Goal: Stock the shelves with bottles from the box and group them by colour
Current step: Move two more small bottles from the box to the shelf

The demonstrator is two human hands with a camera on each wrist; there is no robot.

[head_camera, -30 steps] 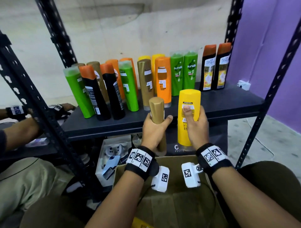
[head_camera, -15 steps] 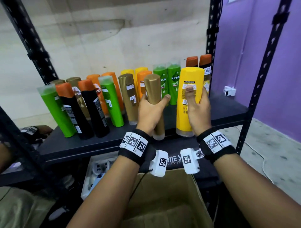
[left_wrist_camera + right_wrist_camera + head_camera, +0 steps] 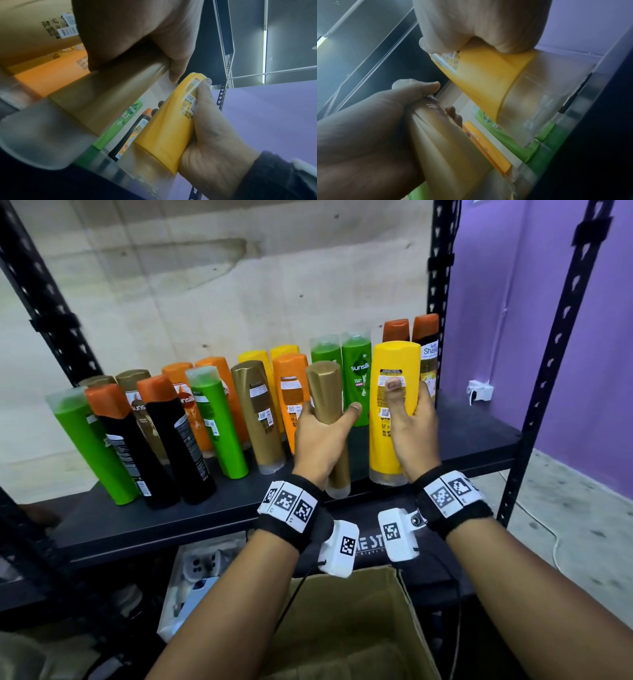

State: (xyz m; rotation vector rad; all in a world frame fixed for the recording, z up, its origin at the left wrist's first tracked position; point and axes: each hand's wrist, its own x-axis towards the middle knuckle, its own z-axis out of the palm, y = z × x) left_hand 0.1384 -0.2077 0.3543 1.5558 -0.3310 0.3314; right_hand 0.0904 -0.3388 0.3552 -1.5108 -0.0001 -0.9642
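Both hands are raised side by side at the front edge of the shelf (image 3: 479,436), each wrapped round one bottle held upright, cap end down. Left hand (image 3: 322,440): fingers and thumb curled round the middle of a gold bottle (image 3: 325,392), whose clear cap hangs at the shelf's front edge; whether the cap touches the shelf cannot be told from the head view. Right hand (image 3: 411,436): fingers behind and thumb pressed on the label of a yellow bottle (image 3: 394,364), just beside the gold one but apart from it. Left wrist view: the right hand (image 3: 211,136) grips the yellow bottle (image 3: 164,128) low on its body. Right wrist view: the left hand (image 3: 373,135) encloses the gold bottle (image 3: 453,155).

Behind the hands, bottles stand on the shelf in loose colour groups: two green bottles (image 3: 356,378) directly behind, two black bottles with orange ends (image 3: 424,344) at the far right, orange bottles (image 3: 291,392) and another gold bottle (image 3: 257,412) towards the middle, further green, black and orange ones to the left. Below the forearms, an open cardboard box (image 3: 349,628) sits in front of the rack. A purple wall (image 3: 599,354) lies to the right.
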